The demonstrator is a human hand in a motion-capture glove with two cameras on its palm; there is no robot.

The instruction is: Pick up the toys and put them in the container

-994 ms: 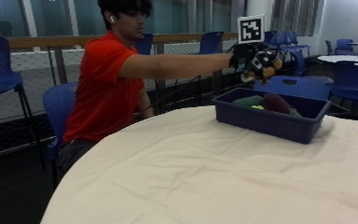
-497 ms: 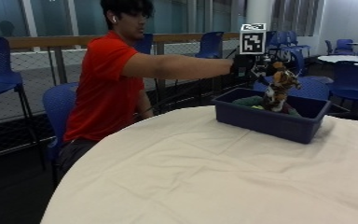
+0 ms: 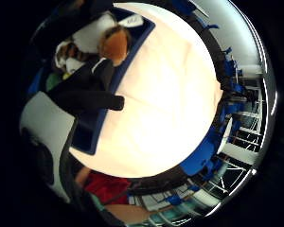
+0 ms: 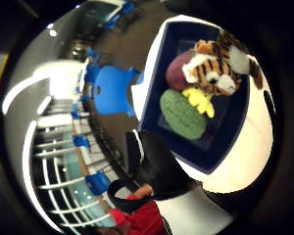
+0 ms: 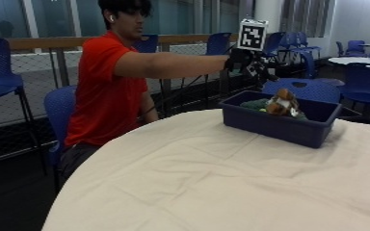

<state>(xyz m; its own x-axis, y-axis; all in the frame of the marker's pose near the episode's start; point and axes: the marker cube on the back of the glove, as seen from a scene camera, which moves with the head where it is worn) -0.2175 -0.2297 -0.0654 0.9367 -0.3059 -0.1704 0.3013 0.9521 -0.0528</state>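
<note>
**Ana:** Toys sit in the container (image 5: 281,126) at the far edge of the counter (image 5: 204,183): a striped tiger (image 4: 213,68) on top, with a green toy (image 4: 182,115), a yellow toy (image 4: 198,100) and a dark purple toy (image 4: 179,71) beside and under it.

**Ben:** And the gloved right hand (image 5: 248,62)?

**Ana:** It hovers above the near corner of the container, holding nothing. In the little-finger palm view its fingers (image 3: 92,92) stretch out straight, so it looks released.

**Ben:** What could go wrong from here?

**Ana:** The tiger lies high on the pile, its head above the rim in the outside view. If the hand dips while pulling away, it could clip the tiger and tip it over the wall onto the cloth.

**Ben:** Anything else?

**Ana:** The container stands close to the counter's edge. A knock from the arm might shove it toward that edge. No other toys show on the cloth, so the job seems nearly or fully done.
</note>
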